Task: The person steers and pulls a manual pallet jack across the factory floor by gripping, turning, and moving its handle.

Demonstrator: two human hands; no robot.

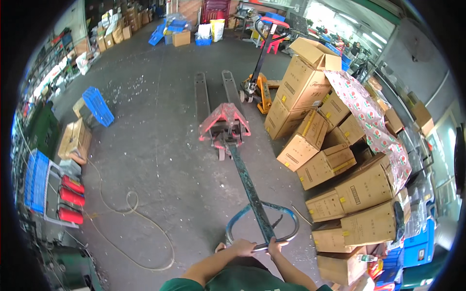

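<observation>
The left hand (pixel 244 248) and right hand (pixel 275 247) grip the handle (pixel 252 196) of the red jack (pixel 225 118) ahead; their undersides are hidden. Cartons (pixel 305 83) partly hide the orange jack (pixel 263 93).

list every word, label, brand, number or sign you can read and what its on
Nothing can be quoted with confidence:
Brown cartons: dark print and boxed marks, too small or blurred.
Yellow-and-white sack: printing blurred.
Blue bin: small label, illegible.
Green shirt: pale marks cut off by the picture edge.
Pallet truck handle: no lettering made out.
</observation>
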